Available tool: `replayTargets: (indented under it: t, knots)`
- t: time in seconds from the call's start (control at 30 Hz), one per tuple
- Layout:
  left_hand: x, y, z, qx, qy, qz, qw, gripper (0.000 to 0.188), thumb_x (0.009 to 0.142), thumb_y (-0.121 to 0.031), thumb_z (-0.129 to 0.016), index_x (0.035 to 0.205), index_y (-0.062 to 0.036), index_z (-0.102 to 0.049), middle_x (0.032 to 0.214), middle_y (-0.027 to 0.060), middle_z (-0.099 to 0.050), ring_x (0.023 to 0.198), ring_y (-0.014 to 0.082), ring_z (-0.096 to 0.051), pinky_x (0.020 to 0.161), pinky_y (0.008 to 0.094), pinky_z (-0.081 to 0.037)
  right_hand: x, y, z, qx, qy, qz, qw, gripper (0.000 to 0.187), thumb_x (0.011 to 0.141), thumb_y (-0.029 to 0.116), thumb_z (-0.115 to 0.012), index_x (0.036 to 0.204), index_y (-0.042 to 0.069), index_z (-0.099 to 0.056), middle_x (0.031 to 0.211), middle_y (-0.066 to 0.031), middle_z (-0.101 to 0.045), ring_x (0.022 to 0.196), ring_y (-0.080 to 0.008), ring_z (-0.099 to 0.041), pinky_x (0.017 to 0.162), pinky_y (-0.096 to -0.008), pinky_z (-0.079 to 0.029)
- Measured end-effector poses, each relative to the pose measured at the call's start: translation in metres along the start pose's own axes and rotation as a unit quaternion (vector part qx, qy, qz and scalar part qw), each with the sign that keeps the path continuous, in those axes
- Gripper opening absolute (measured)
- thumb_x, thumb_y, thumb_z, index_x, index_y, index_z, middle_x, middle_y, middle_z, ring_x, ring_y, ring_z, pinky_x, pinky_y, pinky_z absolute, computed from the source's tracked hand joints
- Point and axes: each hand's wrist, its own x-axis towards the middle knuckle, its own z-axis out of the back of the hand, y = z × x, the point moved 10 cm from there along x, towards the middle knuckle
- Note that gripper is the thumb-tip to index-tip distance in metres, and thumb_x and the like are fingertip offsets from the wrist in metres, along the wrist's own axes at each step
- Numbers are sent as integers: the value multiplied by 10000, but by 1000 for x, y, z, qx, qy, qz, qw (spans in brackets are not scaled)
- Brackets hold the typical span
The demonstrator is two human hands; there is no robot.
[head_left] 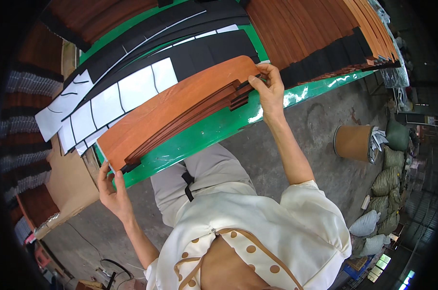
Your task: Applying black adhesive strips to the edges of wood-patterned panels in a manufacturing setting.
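Observation:
A long, thin reddish-brown panel [180, 102] with a wood-like surface lies slantwise in front of me, above a stack of similar brown strips [195, 116] with dark ends. My left hand [113, 189] has its thumb and fingers closed at the panel's left end, where a white edge shows. At the far right end, my right hand [271, 89] pinches the panel's corner, thumb near a dark end piece. Just beyond the panel are white sheets [105, 107] crossed by thin black strips, and black sheets [214, 50].
The green tabletop [180, 150] runs along the near side. Tall stacks of brown strips [296, 34] with black ends stand at the far right, others at the left. A brown drum [353, 143] and several sacks [388, 179] stand on the concrete floor [320, 125]. Cardboard [71, 179] lies left.

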Motion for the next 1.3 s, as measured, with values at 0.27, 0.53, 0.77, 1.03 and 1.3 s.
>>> replayTargets:
  t: [0.27,0.53,0.77,1.03,1.3]
  knots:
    - [-2,-27,20,147,-41,24,988,320,807,-53,-653,1124,-43,-616,1076,90,-640,930,185,-596,791,299,-477,-3,17,-23,-197,-28,69,978,225,841,86,-593,1052,14,-619,1058,-94,-594,1007,-172,-559,888,-306,-431]
    - [-22,-35,12,155,-78,-182,968,433,770,-77,-689,1183,-29,-566,1204,136,-554,1071,311,-542,897,378,-440,-1,-22,-1,-69,-59,52,995,277,951,158,-445,1136,-9,-565,1131,-80,-555,1051,-181,-492,947,-301,-355]
    - [3,-39,129,390,-140,-292,862,417,699,-12,-679,1108,-39,-599,1155,134,-587,1042,322,-568,874,410,-465,2,-11,11,-95,-85,65,990,340,994,238,-388,1188,2,-537,1183,-104,-537,1113,-207,-486,973,-322,-351]
    - [73,-35,419,725,-371,-52,578,596,700,-239,-734,1241,-109,-521,1111,201,-554,1072,341,-523,888,390,-435,-2,50,5,-141,-156,163,964,258,954,87,-456,1170,-38,-523,1146,-107,-557,1085,-191,-523,952,-307,-408]
    - [81,-9,539,494,-382,40,780,369,789,-286,-681,1063,-43,-633,901,154,-657,784,294,-644,735,358,-514,-6,51,-14,-122,-113,137,977,226,941,87,-479,1118,-19,-572,1140,-83,-583,1082,-170,-514,970,-300,-378]
